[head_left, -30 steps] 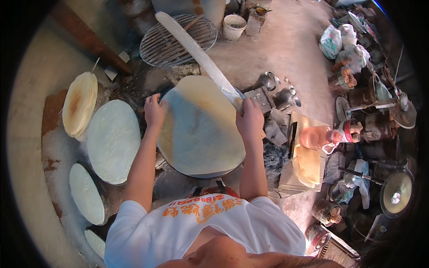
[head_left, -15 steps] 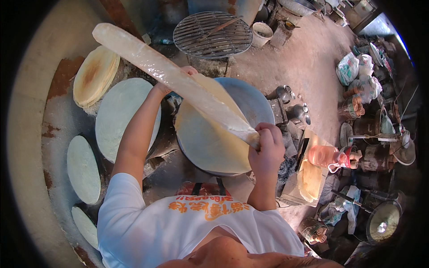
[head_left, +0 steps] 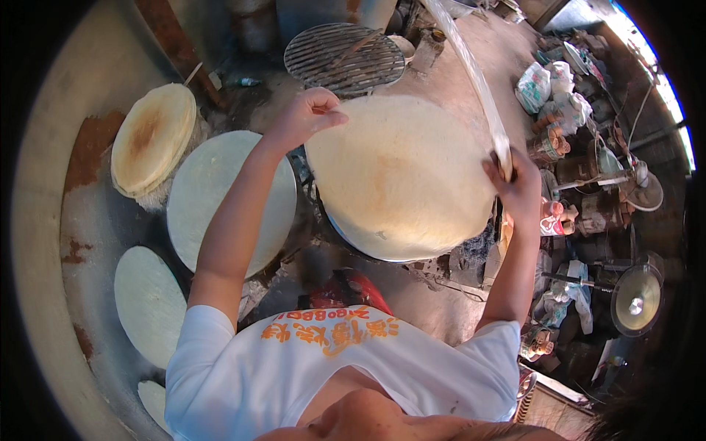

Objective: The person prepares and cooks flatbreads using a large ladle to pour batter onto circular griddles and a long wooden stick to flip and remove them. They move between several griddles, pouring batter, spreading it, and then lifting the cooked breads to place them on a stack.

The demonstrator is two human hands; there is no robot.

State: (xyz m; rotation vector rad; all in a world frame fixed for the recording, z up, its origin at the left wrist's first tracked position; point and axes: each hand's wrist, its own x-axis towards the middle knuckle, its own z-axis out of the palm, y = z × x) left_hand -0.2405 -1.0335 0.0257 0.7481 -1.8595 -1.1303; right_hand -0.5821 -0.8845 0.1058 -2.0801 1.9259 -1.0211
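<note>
My left hand [head_left: 305,117] is closed on the upper-left edge of a large, pale flatbread [head_left: 393,173] with a faint browned patch, in the middle of the view. My right hand [head_left: 515,184] grips a long, pale, flat stick [head_left: 474,73] that rises toward the top edge, and is at the flatbread's right edge; whether it also holds the bread is unclear. The bread covers most of a round metal griddle [head_left: 346,242], whose rim shows below. To the left lie a large pale dough round [head_left: 228,198] and a stack of browned flatbreads [head_left: 151,136].
A slatted round grate [head_left: 316,59] stands behind the griddle. More dough rounds [head_left: 147,301] line the lower left. Bags [head_left: 533,92], tins and canisters crowd the right side, with a metal disc [head_left: 636,298] at lower right. A rusty beam [head_left: 169,33] slants at upper left.
The flatbread has been lifted from the griddle and turned, now showing its browned face. The stick has swung from slanting leftward to pointing up at the right. Both hands have risen.
</note>
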